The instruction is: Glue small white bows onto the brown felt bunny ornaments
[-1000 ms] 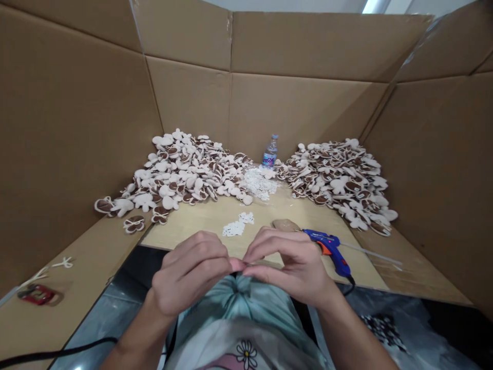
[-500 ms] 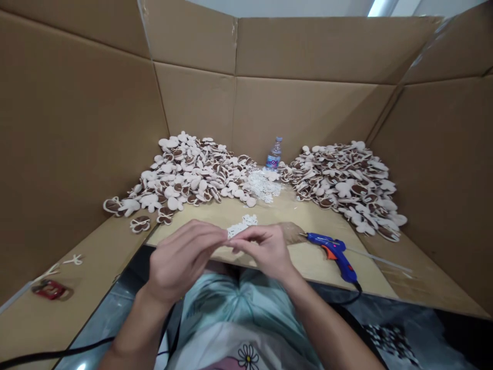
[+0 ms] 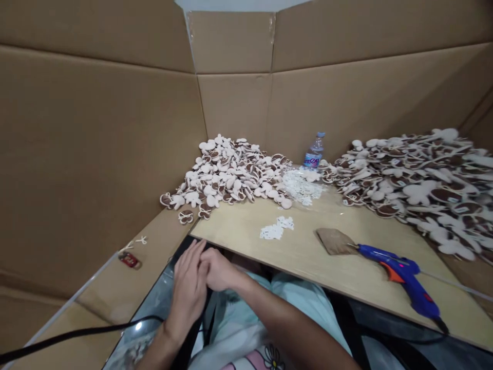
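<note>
The left hand (image 3: 188,290) and right hand (image 3: 217,270) press together, fingers curled, just below the edge of the wooden tabletop (image 3: 231,221); whether they pinch anything cannot be told. White lace appliqués (image 3: 276,228) lie on the tabletop, well apart from them.

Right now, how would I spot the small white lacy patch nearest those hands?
Find the pale wooden board. On it, a small cluster of white lace pieces lies alone on bare wood, apart from the bigger white heap by the water bottle.
</note>
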Available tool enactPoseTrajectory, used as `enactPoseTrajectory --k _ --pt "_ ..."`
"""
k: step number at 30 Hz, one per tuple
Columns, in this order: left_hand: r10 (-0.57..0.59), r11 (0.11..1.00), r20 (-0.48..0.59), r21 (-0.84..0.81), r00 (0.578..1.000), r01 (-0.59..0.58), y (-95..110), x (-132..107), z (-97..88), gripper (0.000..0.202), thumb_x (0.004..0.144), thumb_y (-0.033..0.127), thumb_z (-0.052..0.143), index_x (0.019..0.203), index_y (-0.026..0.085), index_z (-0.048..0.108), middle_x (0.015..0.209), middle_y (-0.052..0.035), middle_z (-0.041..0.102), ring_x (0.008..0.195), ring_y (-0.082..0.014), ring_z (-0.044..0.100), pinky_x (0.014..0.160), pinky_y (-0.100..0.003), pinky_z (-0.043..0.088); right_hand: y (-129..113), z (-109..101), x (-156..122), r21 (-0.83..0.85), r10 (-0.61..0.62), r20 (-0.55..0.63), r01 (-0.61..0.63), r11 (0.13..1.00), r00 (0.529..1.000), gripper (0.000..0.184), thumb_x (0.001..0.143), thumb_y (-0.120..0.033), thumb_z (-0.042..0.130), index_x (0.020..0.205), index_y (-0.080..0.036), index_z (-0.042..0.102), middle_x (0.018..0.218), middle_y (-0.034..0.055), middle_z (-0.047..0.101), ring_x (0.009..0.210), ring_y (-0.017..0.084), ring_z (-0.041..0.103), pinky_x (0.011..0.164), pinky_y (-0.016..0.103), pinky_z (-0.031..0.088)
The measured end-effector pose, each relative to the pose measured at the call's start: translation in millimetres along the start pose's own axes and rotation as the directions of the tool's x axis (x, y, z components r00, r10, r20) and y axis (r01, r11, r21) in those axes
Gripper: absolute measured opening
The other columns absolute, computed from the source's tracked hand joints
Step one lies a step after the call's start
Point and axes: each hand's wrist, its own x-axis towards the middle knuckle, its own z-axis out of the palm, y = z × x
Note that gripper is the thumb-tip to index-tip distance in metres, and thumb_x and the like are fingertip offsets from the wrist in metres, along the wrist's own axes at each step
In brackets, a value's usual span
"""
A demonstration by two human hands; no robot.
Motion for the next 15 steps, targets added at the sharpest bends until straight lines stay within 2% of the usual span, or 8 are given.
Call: enactPoseTrajectory --k 2,3,4,6,7,9,12,15 --pt "-0.109 0.992 0.078 0.071 0.991 0.103 -21 -8 -5.4 0.042 0.097 0.026 0.029 0.121 0.015 0.061 0.120 -0.0173 0.069 0.115 -0.0287 0.063 0.093 -0.044 0.050 -5 -5 -8 0.101 0.015 0.108 -0.026 0.995 0.994 0.019 0.083 -0.023 0.068 0.102 -0.016 0.069 0.090 0.0027 0.075 0.077 0.017 0.070 0.069 0.031 0.059" --pt "-0.178 0.979 0.168 0.133 0.970 0.157 -30 -11 -9.1 0.042 0.096 0.024 0.028 0.108 0.014 0.067 0.101 -0.0180 0.075 0.099 -0.0305 0.071 0.081 -0.042 0.054 -9 -9 -11 0.200 0.031 0.151 -0.061 0.978 0.988 0.022 0.081 -0.022 0.070 0.102 -0.016 0.070 0.090 0.0026 0.076 0.079 0.018 0.072 0.071 0.031 0.059" --pt "-0.246 0.960 0.251 0.198 0.936 0.199 -37 -13 -12.6 0.041 0.094 0.022 0.030 0.094 0.014 0.070 0.083 -0.0175 0.076 0.082 -0.0323 0.074 0.070 -0.041 0.055 -14 -14 -15 0.313 0.051 0.171 -0.104 0.944 0.984 0.027 0.079 -0.023 0.072 0.106 -0.017 0.069 0.094 0.0035 0.077 0.085 0.020 0.073 0.076 0.033 0.059" --pt "-0.287 0.952 0.331 0.204 0.899 0.229 -44 -16 -17.9 0.033 0.088 0.017 0.038 0.086 0.016 0.070 0.069 -0.0138 0.074 0.068 -0.0320 0.073 0.061 -0.038 0.054 -26 -23 -20 0.527 0.103 0.168 -0.178 0.831 0.980 0.037 0.073 -0.029 0.077 0.108 -0.019 0.069 0.103 0.0058 0.076 0.094 0.022 0.073 0.083 0.038 0.058" --pt "-0.269 0.961 0.334 0.148 0.903 0.232 -44 -16 -19.8 0.029 0.086 0.015 0.041 0.088 0.017 0.070 0.070 -0.0123 0.075 0.069 -0.0310 0.074 0.063 -0.037 0.054 -31 -27 -21 0.580 0.128 0.143 -0.188 0.792 0.981 0.040 0.069 -0.032 0.081 0.105 -0.020 0.070 0.102 0.0056 0.077 0.094 0.022 0.073 0.085 0.039 0.058" --pt "-0.217 0.971 0.269 -0.041 0.938 0.237 -36 -16 -23.8 0.026 0.084 0.014 0.045 0.096 0.019 0.068 0.083 -0.0100 0.077 0.079 -0.0277 0.074 0.071 -0.035 0.056 -40 -33 -23 0.610 0.143 0.079 -0.161 0.776 0.987 0.037 0.062 -0.034 0.085 0.095 -0.021 0.072 0.095 0.0040 0.078 0.090 0.021 0.074 0.084 0.039 0.059" --pt "-0.252 0.904 0.130 -0.321 0.959 0.281 -11 -13 -35.9 0.021 0.086 0.031 0.056 0.098 0.019 0.068 0.098 -0.0096 0.077 0.088 -0.0251 0.073 0.079 -0.034 0.057 -45 -37 -24 0.541 0.096 -0.040 -0.059 0.839 0.995 0.030 0.059 -0.033 0.087 0.082 -0.020 0.072 0.088 0.0028 0.078 0.082 0.019 0.073 0.078 0.036 0.059" --pt "-0.273 0.770 0.149 -0.558 0.950 0.309 17 -10 -53.9 0.026 0.089 0.038 0.056 0.099 0.020 0.071 0.093 -0.0077 0.078 0.084 -0.0217 0.074 0.077 -0.031 0.060 -47 -39 -27 0.371 -0.004 -0.180 0.072 0.926 0.984 0.030 0.060 -0.028 0.087 0.084 -0.021 0.071 0.088 0.0032 0.076 0.077 0.016 0.069 0.069 0.030 0.055"
